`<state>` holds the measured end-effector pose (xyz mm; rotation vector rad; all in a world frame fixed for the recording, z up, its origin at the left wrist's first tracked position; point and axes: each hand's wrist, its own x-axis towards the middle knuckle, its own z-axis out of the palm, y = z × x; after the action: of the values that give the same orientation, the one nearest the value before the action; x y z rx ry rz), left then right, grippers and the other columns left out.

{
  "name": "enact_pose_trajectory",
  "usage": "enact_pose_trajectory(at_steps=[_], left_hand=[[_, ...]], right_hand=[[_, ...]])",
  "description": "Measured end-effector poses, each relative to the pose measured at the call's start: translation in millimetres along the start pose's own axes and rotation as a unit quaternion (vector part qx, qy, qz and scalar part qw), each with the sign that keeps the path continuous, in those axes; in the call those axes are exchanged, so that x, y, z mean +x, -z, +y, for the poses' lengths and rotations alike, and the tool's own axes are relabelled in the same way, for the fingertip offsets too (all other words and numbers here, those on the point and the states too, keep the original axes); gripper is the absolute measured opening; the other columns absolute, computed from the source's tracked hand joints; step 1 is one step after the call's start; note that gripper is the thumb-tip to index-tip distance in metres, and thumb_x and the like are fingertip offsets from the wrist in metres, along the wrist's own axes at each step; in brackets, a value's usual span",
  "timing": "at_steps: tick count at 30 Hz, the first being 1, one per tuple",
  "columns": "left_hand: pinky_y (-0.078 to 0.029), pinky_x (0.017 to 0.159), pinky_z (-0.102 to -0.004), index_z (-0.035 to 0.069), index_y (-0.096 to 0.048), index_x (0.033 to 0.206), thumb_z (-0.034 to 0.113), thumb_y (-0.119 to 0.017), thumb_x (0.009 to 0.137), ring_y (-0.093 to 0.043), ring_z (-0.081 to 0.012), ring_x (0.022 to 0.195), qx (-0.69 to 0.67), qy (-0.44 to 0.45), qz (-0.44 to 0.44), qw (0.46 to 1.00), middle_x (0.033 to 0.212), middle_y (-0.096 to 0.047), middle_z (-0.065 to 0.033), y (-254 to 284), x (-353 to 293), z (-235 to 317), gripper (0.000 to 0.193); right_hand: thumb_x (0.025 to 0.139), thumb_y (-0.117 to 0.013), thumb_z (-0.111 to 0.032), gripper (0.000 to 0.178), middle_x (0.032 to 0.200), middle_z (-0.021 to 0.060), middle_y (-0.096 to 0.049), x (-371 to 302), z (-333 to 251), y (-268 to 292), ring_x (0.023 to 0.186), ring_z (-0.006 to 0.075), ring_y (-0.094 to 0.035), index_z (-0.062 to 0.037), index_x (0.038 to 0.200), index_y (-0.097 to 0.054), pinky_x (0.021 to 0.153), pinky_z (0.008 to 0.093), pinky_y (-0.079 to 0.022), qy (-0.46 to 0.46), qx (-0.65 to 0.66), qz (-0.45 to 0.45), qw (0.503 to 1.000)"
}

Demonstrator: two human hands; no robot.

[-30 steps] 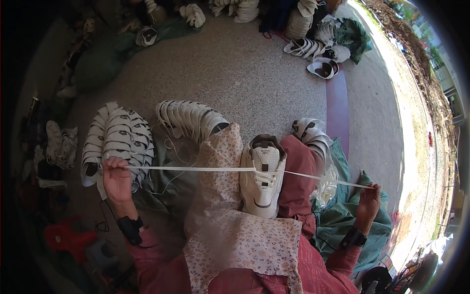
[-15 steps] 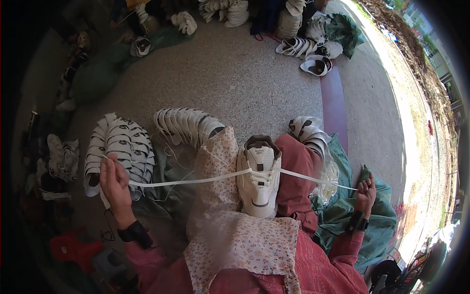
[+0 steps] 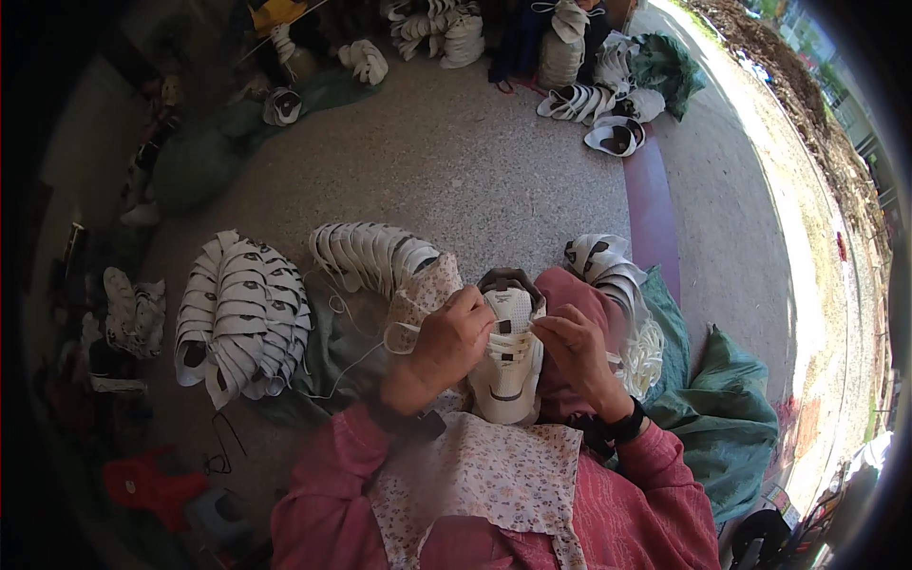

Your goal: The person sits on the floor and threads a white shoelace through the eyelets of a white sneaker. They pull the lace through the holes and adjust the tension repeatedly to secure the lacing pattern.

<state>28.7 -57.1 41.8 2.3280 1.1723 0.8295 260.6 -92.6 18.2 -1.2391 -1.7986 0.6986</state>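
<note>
A cream and white shoe upper (image 3: 510, 378) with a dark brown collar stands upright between my knees, toe toward me. White lacing (image 3: 519, 348) crosses its lower front; a mesh tongue (image 3: 513, 306) shows above. At the left eyelet edge, my left hand (image 3: 450, 340) is closed in a pinch on the shoelace, which loops out beside its wrist. My right hand (image 3: 579, 350) pinches at the right eyelet edge, with thumb and forefinger together. The lace between its fingertips is mostly hidden.
Nested shoe uppers (image 3: 245, 313) lie at my left, with a curved row (image 3: 370, 252) beyond my left knee. More uppers (image 3: 604, 266) and a bundle of white laces (image 3: 642, 359) rest by my right knee, beside green sacking (image 3: 727, 408). A red plastic object (image 3: 152, 484) sits lower left.
Both hands have come inward from wide apart to the shoe's eyelets. The lace, stretched straight out to both sides before, is now slack and looped at the left.
</note>
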Motion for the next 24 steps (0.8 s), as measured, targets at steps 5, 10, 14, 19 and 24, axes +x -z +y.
enact_pose_trajectory(at_steps=[5, 10, 14, 19, 24], left_hand=[[-0.055, 0.069, -0.044, 0.003, -0.059, 0.088, 0.004, -0.064, 0.084, -0.065, -0.0314, 0.087, 0.089, -0.014, -0.05, 0.995, 0.098, -0.054, -0.0105, -4, 4, 4, 0.006], [-0.055, 0.07, -0.0444, 0.003, -0.06, 0.087, 0.005, -0.065, 0.082, -0.065, -0.031, 0.092, 0.106, 0.008, -0.104, 0.989, 0.098, -0.054, -0.0112, 0, 11, 1, 0.007], [-0.055, 0.071, -0.0447, 0.004, -0.061, 0.086, 0.005, -0.065, 0.081, -0.066, -0.031, 0.09, 0.15, 0.017, -0.116, 0.982, 0.099, -0.055, -0.0116, 3, 15, 6, 0.006], [-0.055, 0.071, -0.0441, 0.003, -0.062, 0.085, 0.006, -0.066, 0.083, -0.066, -0.0318, 0.089, 0.143, 0.014, -0.134, 0.981, 0.097, -0.056, -0.0121, -1, 20, 6, 0.005], [-0.051, 0.074, -0.0366, 0.001, -0.066, 0.088, 0.009, -0.071, 0.087, -0.064, -0.0247, 0.088, -0.089, 0.108, -0.17, 0.975, 0.095, -0.058, -0.0092, 3, 21, -15, 0.01]], right_hand=[[0.092, -0.068, -0.009, 0.011, 0.091, 0.0127, -0.063, 5, -4, -9, 0.078, 0.0332, -0.067, -0.0045, 0.101, -0.071, 0.066, 0.0401, -0.053, -0.018, -0.072, -0.003, 0.997], [0.092, -0.069, -0.013, 0.008, 0.09, 0.0097, -0.063, 7, -9, -9, 0.075, 0.0323, -0.067, -0.0079, 0.098, -0.071, 0.063, 0.0415, -0.053, -0.015, -0.115, 0.012, 0.993], [0.091, -0.069, -0.014, 0.009, 0.09, 0.0088, -0.063, 5, -9, -10, 0.075, 0.0317, -0.067, -0.0092, 0.098, -0.072, 0.062, 0.0414, -0.053, -0.026, -0.136, 0.008, 0.99], [0.091, -0.069, -0.014, 0.009, 0.091, 0.008, -0.063, 8, -9, -11, 0.075, 0.0315, -0.067, -0.0089, 0.097, -0.072, 0.063, 0.0412, -0.053, -0.015, -0.149, -0.001, 0.989], [0.09, -0.069, -0.006, 0.008, 0.09, 0.0107, -0.063, 7, -1, -15, 0.076, 0.0286, -0.067, -0.0041, 0.098, -0.071, 0.066, 0.0379, -0.053, -0.016, -0.054, 0.005, 0.998]])
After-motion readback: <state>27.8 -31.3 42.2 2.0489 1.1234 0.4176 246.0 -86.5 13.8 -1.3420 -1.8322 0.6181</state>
